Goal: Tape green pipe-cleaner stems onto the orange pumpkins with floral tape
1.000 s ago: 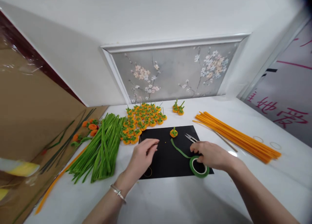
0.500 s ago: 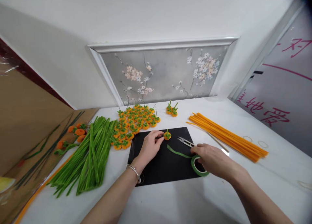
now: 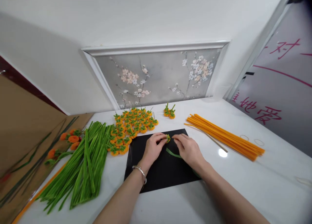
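Observation:
My left hand [image 3: 153, 148] pinches a small orange flower with a green top [image 3: 168, 138] above the black mat [image 3: 158, 172]. Just right of the flower, my right hand [image 3: 188, 149] has its thumb and fingers pressed together; whatever it may hold is too small to make out. A strip of green tape [image 3: 173, 153] lies on the mat between the hands. The tape roll and the scissors are hidden behind my right hand and forearm.
Many orange and green flowers [image 3: 136, 121] cover the white table [image 3: 170, 201] at back left, with two more [image 3: 172, 114] behind the mat. Green stems [image 3: 85, 168] lie left, orange stems [image 3: 226, 136] right. Orange balls [image 3: 73, 139] rest on brown card [image 3: 36, 159].
My right hand has left the scissors and moved left to beside the flower. My left hand has turned the flower, which was upright. The view has shifted slightly.

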`<state>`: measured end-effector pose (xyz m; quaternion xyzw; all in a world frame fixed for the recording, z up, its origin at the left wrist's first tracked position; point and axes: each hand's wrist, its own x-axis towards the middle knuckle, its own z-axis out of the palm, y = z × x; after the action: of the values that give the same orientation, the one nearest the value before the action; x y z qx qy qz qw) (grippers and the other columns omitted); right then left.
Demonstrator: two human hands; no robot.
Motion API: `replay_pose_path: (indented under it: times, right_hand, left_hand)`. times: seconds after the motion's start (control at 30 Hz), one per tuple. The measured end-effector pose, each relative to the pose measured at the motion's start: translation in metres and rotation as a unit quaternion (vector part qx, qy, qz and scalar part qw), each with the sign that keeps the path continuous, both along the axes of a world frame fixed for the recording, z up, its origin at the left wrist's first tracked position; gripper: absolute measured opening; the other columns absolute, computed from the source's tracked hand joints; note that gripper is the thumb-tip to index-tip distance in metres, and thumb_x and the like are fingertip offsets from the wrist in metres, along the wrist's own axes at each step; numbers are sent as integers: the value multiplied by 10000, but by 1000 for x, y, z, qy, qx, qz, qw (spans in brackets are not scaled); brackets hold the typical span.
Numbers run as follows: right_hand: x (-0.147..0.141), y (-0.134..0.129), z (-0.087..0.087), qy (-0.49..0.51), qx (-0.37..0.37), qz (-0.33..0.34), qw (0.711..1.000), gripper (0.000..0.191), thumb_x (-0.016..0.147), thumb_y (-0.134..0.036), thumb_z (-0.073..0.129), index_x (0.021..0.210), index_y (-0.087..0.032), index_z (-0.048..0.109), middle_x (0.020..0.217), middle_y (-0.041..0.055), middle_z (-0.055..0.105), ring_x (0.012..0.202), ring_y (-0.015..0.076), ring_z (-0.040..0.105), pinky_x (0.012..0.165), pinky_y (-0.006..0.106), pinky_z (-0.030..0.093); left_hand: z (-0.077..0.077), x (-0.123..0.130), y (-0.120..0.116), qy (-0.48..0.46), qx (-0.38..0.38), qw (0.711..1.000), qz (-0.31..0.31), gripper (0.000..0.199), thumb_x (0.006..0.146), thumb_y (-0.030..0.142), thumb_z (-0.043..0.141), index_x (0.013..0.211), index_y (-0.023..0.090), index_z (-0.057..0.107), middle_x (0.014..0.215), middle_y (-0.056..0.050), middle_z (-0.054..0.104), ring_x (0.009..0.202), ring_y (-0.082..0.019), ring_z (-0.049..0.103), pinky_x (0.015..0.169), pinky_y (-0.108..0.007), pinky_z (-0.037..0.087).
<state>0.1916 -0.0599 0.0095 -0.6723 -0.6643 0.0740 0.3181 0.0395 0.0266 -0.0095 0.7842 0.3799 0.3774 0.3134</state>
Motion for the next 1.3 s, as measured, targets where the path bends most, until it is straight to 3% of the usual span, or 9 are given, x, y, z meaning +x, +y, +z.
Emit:
replay_pose_path:
  times: [0.23, 0.4, 0.5, 0.6, 0.8, 0.97, 1.13, 1.3]
  right_hand:
    - [8, -4, -9, -23, 59, -23, 998, 294, 938, -195, 366, 1077, -200, 624, 1029, 82, 692, 906, 200, 631, 845, 327, 393]
    - [41, -3, -19, -81, 181, -133, 971, 271, 931, -260, 414, 1061, -174, 636, 989, 96, 712, 900, 214, 648, 831, 323, 384]
    - [60, -1, -30, -115, 181, -215, 953, 298, 929, -282, 403, 1072, -155, 631, 1013, 117, 711, 902, 235, 653, 822, 332, 391]
    - [68, 1, -40, -136, 167, -242, 946, 326, 927, -282, 382, 1112, -136, 607, 952, 116, 727, 859, 242, 663, 801, 336, 402]
    - [71, 1, -47, -205, 194, -227, 932, 273, 918, -240, 431, 1109, -149, 605, 935, 97, 732, 800, 204, 672, 811, 318, 402]
    - [76, 1, -51, -238, 263, -229, 906, 221, 893, -214, 479, 1059, -179, 621, 872, 68, 740, 729, 182, 671, 810, 316, 409]
    - [76, 4, -52, -236, 286, -214, 904, 230, 905, -229, 461, 1057, -170, 622, 852, 69, 740, 718, 184, 674, 820, 334, 412]
    - [66, 11, -49, -207, 304, -167, 915, 223, 904, -196, 452, 1037, -162, 627, 873, 72, 732, 749, 185, 669, 826, 341, 400]
  left_hand:
    - [-3, 1, 5, -19, -1, 1000, 0, 139, 784, 238, 604, 828, 193, 728, 962, -70, 682, 852, -188, 657, 783, -329, 532]
    - [-7, 3, 4, -41, -14, 999, 6, 112, 780, 212, 601, 769, 191, 710, 927, -60, 687, 864, -184, 650, 802, -314, 512]
    - [-11, 3, 4, -61, -27, 997, 39, 126, 813, 220, 555, 804, 172, 671, 938, -79, 678, 883, -190, 642, 787, -309, 502]
    - [-13, 2, 2, -75, -49, 994, 62, 129, 843, 233, 512, 819, 179, 626, 857, -65, 676, 818, -193, 645, 756, -316, 490]
    - [-14, 1, -3, -127, -104, 984, 73, 156, 901, 259, 412, 786, 195, 497, 829, -59, 641, 862, -193, 630, 781, -324, 479]
    - [-18, 2, -8, -177, -159, 970, 57, 193, 921, 337, 353, 844, 199, 463, 935, -70, 601, 782, -151, 628, 640, -256, 526]
    - [-19, 1, -9, -201, -182, 962, 41, 193, 895, 349, 413, 802, 193, 479, 881, -54, 604, 695, -136, 619, 635, -265, 534]
    - [-18, 2, -3, -227, -202, 952, 25, 170, 852, 338, 502, 761, 194, 499, 882, -50, 614, 797, -158, 618, 719, -283, 525]
